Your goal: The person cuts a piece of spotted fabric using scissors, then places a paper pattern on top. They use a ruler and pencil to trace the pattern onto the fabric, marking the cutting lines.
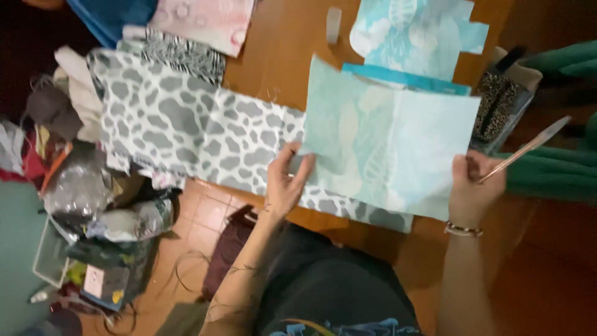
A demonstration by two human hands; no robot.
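Starting with containers: at the right edge I see a clear tray point(519, 109) with a leopard-print piece point(495, 106) inside, and low on the left a clear bin point(50, 255) on the floor, its contents too cluttered for me to tell. Now the hands: the left hand point(286, 183) has fingers stretched out and close together, thumb raised, pinching the lower left edge of the pale blue leaf-print fabric point(385, 146). The right hand point(472, 186) is closed around that fabric's lower right corner and also grips a thin pink stick point(525, 149) that angles up to the right; there's a bracelet point(463, 230) on that wrist. Both forearms rise from the bottom of the view, the fabric held flat between them over the wooden table point(280, 56). Under it lies a grey spotted cloth point(180, 127), running off the table's near edge. Beyond sit a zebra-print piece point(180, 56), a pink piece point(205, 18) and another blue leaf-print cutout point(416, 34). A heap of bags and scraps point(81, 180) crowds the left.
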